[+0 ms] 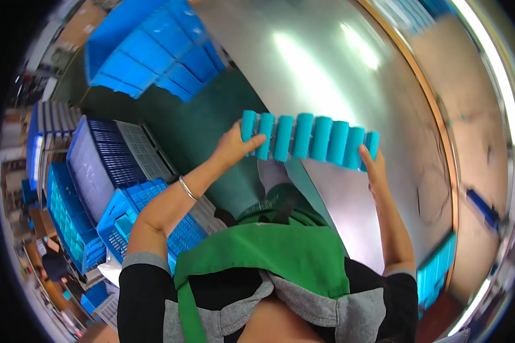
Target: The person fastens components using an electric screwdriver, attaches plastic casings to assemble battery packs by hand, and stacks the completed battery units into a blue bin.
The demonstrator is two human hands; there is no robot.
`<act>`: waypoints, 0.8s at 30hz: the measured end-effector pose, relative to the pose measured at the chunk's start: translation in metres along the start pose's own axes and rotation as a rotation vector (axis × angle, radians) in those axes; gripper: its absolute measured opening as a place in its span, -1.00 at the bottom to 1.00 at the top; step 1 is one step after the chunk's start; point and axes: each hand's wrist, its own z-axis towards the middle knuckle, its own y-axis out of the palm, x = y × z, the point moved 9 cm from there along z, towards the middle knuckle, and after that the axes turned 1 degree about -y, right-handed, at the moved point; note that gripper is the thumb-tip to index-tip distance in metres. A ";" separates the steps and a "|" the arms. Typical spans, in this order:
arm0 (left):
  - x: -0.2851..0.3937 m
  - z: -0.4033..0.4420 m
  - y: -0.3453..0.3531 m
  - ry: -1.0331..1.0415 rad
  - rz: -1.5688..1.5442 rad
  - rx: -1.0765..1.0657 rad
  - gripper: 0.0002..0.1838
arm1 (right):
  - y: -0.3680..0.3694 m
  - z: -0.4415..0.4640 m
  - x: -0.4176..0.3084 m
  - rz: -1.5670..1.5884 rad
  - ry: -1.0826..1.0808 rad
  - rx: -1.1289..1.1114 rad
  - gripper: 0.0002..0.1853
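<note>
Viewed from where I stand, crates (137,54) and a basket (91,166) lie left of the table (377,86). The left hand (232,147), just outside the table's left edge, clasps the left end of the row (303,137), thumb across the face. The row spans that edge, apparently raised clear of the table. The right hand (374,168), in front of the table, grasps the right end, thumb on the outer pieces.

Step in hand, as I judge it: two-handed support of the row. The next move calls for even support at both ends, to limit sag.

Appearance: eight teal, rounded pieces, side by side and slightly staggered; gaps wider at left, tighter at right. What joins them, I cannot tell.
</note>
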 end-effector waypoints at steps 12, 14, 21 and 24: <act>0.071 0.115 -0.360 0.182 -0.200 0.524 -0.33 | 0.266 0.253 -0.355 -0.123 -0.433 -0.295 -0.15; 0.080 0.129 -0.417 0.241 -0.263 0.620 -0.30 | 0.319 0.283 -0.416 -0.054 -0.579 -0.358 -0.16; 0.033 0.218 -0.614 0.156 -0.376 0.790 -0.33 | 0.534 0.434 -0.516 0.038 -0.699 -0.390 -0.12; -0.024 0.289 -0.690 0.104 -0.414 0.802 -0.30 | 0.628 0.509 -0.524 -0.072 -0.651 -0.403 -0.11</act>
